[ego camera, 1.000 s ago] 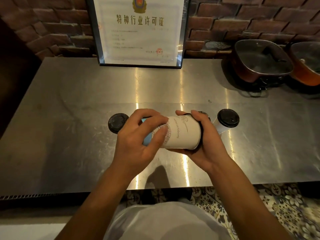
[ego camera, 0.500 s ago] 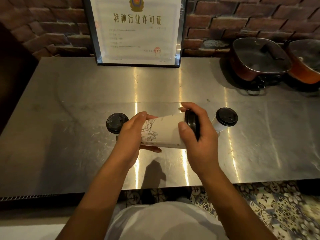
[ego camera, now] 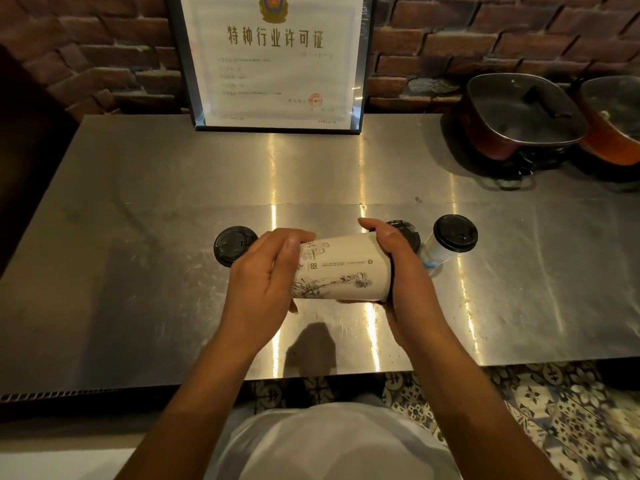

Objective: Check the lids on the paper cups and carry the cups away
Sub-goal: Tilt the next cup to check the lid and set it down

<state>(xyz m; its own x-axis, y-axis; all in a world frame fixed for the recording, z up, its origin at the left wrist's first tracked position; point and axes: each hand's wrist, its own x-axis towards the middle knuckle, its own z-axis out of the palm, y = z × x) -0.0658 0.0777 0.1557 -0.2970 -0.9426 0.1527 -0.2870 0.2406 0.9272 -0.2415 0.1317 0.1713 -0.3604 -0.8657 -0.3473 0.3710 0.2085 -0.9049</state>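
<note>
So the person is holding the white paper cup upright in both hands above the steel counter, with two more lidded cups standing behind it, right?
Not quite: the head view shows the white paper cup held sideways, its black lid pointing right. The rest is right.

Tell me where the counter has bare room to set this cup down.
Bare steel lies left of the left lidded cup, and in the wide band between the framed certificate and the hands. The near edge right of the right hand is free too. Crowded: around the right lidded cup and the pots.
</note>
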